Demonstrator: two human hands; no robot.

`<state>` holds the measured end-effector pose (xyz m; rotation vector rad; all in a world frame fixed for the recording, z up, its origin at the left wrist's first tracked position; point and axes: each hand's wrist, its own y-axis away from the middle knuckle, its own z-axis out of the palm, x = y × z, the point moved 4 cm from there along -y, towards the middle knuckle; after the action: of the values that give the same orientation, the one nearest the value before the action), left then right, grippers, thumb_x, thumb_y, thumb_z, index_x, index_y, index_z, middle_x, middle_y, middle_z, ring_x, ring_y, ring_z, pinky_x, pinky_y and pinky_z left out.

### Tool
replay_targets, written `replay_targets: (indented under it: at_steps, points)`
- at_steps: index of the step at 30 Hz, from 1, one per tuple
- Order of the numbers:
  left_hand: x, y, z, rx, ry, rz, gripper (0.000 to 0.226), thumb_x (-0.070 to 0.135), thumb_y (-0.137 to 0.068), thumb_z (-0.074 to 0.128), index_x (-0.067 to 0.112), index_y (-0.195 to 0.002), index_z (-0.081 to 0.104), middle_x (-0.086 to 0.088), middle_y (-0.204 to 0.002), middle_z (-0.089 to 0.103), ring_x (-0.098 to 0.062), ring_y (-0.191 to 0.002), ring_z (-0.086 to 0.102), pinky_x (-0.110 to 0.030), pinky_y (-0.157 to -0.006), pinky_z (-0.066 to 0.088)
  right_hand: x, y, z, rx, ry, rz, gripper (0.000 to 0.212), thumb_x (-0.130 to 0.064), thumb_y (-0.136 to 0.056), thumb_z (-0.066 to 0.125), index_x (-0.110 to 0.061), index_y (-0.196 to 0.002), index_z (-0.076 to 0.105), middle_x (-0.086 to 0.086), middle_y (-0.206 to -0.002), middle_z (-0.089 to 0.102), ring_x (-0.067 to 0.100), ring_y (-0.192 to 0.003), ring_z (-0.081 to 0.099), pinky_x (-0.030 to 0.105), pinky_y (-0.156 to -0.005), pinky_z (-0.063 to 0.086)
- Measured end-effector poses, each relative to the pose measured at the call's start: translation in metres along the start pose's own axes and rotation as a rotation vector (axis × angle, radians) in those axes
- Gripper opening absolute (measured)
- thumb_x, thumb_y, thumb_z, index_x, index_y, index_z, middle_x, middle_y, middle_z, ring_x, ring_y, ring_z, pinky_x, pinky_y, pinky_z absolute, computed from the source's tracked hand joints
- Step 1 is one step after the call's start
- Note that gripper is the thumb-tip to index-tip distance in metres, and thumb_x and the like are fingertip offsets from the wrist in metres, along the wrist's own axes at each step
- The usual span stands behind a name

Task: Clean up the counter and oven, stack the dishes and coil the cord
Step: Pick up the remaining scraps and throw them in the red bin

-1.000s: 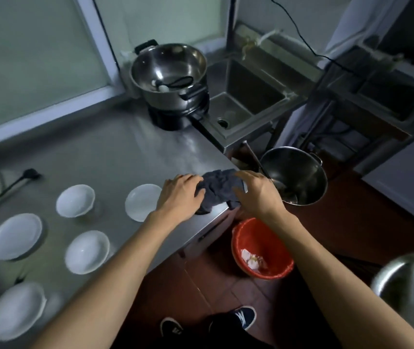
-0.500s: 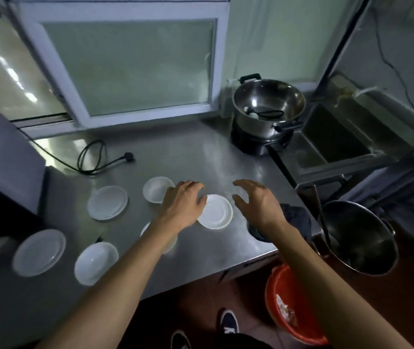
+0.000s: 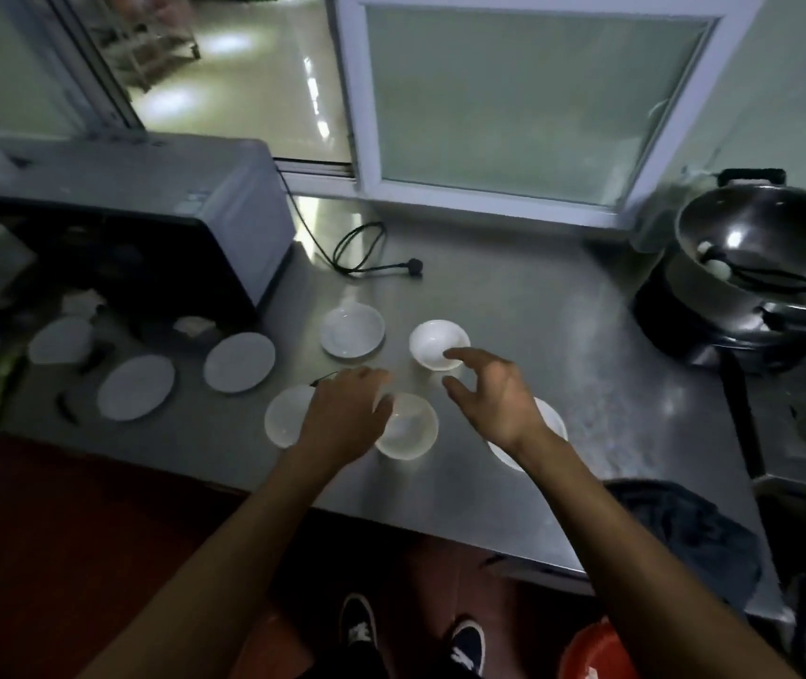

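Observation:
Several white dishes lie spread over the steel counter [image 3: 513,306]. My left hand [image 3: 344,419] hovers over a small bowl [image 3: 411,428] and a saucer [image 3: 286,421], its fingers relaxed and holding nothing. My right hand [image 3: 494,399] reaches with spread fingers to the rim of another white bowl [image 3: 433,341]; a plate [image 3: 550,423] lies under its wrist. A fourth dish [image 3: 352,330] sits behind. The black cord [image 3: 367,257] lies loosely looped beside the grey oven [image 3: 146,208]. A dark cloth [image 3: 685,536] lies bunched at the counter's right front corner.
More plates [image 3: 239,361] [image 3: 135,387] lie in front of the oven, with crumbs and scraps among them. A steel pot [image 3: 768,257] stands on a black burner at the right, next to a sink. An orange bin [image 3: 592,654] sits on the floor.
Both hands let go of the dark cloth, which stays at the counter corner, and moved left over the dishes. My view swung left, bringing the oven and cord into sight.

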<state>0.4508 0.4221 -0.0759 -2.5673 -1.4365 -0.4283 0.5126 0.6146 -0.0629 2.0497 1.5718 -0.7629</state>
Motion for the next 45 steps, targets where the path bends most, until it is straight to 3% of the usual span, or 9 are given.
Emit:
replay_targets:
  at_steps: [5,11,20,25,35,45]
  points:
    - [-0.066,0.044,-0.015,0.056,0.059,-0.22,0.035,0.033,-0.095,0.057,0.023,-0.128,0.062,-0.002,-0.132,0.062,-0.027,-0.118,0.058,-0.043,-0.099,0.045,-0.055,-0.013,0.056,-0.142,-0.026,-0.132,0.037,-0.028,-0.093,0.066,-0.023,-0.13,0.063,-0.001,-0.129,0.065,0.019,-0.119,0.059,0.028,-0.098,0.041]
    - [-0.158,0.087,-0.044,0.088,0.027,-0.396,0.04,0.039,-0.098,0.052,0.024,-0.135,0.057,0.001,-0.137,0.059,-0.023,-0.122,0.054,-0.041,-0.103,0.042,-0.133,-0.025,0.13,-0.252,-0.032,-0.273,0.037,-0.029,-0.091,0.067,-0.022,-0.128,0.065,-0.003,-0.128,0.066,0.016,-0.118,0.06,0.039,-0.105,0.045]
    - [-0.309,0.136,-0.086,0.164,0.069,-0.465,0.039,0.038,-0.096,0.053,0.021,-0.131,0.06,-0.001,-0.134,0.061,-0.024,-0.119,0.056,-0.04,-0.1,0.044,-0.247,-0.037,0.241,-0.279,0.057,-0.336,0.039,-0.026,-0.091,0.069,-0.021,-0.129,0.064,-0.001,-0.129,0.066,0.019,-0.12,0.059,0.036,-0.104,0.044]
    - [-0.367,0.155,-0.101,0.131,0.066,-0.471,0.04,0.037,-0.097,0.051,0.022,-0.133,0.057,-0.002,-0.135,0.06,-0.024,-0.122,0.053,-0.043,-0.102,0.041,-0.296,-0.038,0.293,-0.307,0.082,-0.352,0.038,-0.024,-0.093,0.067,-0.019,-0.129,0.063,0.0,-0.131,0.065,0.019,-0.121,0.058,0.031,-0.102,0.041]
    - [-0.429,0.132,-0.102,0.09,0.166,-0.467,0.042,0.031,-0.096,0.054,0.019,-0.136,0.056,-0.006,-0.136,0.058,-0.027,-0.124,0.051,-0.046,-0.104,0.041,-0.316,-0.074,0.344,-0.359,0.158,-0.316,0.037,-0.025,-0.094,0.064,-0.02,-0.131,0.061,-0.003,-0.133,0.064,0.018,-0.122,0.057,0.033,-0.103,0.043]
    - [-0.475,0.024,-0.095,-0.073,0.146,-0.391,0.045,0.033,-0.099,0.047,0.018,-0.141,0.05,-0.006,-0.143,0.052,-0.026,-0.126,0.048,-0.047,-0.106,0.038,-0.289,-0.178,0.39,-0.334,0.162,-0.159,0.044,-0.025,-0.094,0.064,-0.02,-0.136,0.056,0.001,-0.136,0.061,0.025,-0.122,0.057,0.038,-0.102,0.043]
